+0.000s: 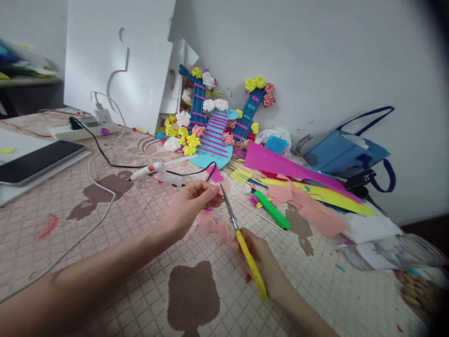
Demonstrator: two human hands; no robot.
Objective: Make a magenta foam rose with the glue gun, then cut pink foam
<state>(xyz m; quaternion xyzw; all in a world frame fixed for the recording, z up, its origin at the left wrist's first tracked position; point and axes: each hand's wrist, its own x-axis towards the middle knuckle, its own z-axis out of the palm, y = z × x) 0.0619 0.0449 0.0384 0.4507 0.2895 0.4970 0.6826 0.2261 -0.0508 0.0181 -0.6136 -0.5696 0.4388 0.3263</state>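
Observation:
In the middle of the head view my left hand (196, 201) pinches a small piece of pink paper (224, 187) between thumb and fingers. My right hand (259, 260) is wrapped round the yellow handle of a pair of scissors (242, 238). The blades point up and away, their tips beside the pink paper; they look closed or nearly so. Below my left hand, several cut pink paper pieces (208, 222) lie on the table. A white glue gun (157, 174) rests just beyond my left hand, a clear stick in its back.
A craft model with paper flowers (213, 135) leans at the wall. To the right lie a green cutter (271, 209), pink paper sheets (321, 213), a magenta sheet (291, 171) and a blue bag (345, 152). A phone (40, 161), power strip (84, 128) and cables are on the left.

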